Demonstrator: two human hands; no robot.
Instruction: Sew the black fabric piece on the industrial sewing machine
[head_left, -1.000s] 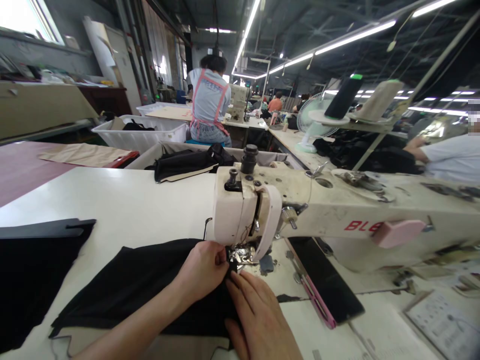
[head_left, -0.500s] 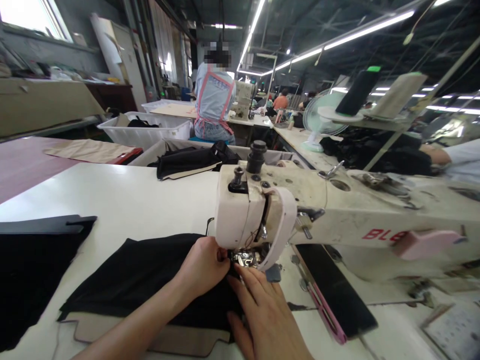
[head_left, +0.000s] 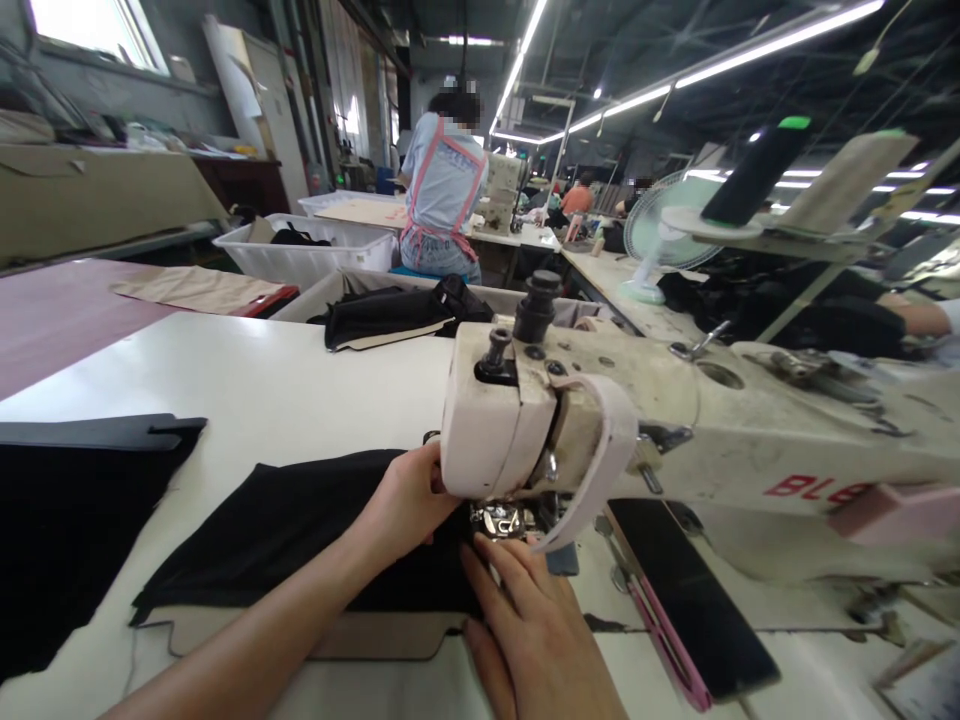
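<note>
Two hands work close under the head of a cream sewing machine (head_left: 675,420), which fills the worktop (head_left: 247,390) from the centre out toward 3 o'clock, and that closeness is where the risk looks greatest. The black fabric (head_left: 277,525) lies flat at 9 o'clock of the presser foot (head_left: 501,520), over a tan piece (head_left: 375,635) whose edge shows at 6 o'clock; if the two layers slip against each other, the seam would likely wander or pucker. A loose fold drawn under the foot could also bunch. The left hand (head_left: 409,500) sits at 9 o'clock of the foot, its grip partly curled, fingertips pressed to the cloth right against the machine head; whether it pinches an edge cannot be told. The right hand (head_left: 536,635) lies at 6 o'clock, grip open and flat, fingers extended on the fabric with the tips just short of the foot. Fingertips this near the needle area could be caught if the cloth feeds suddenly.
</note>
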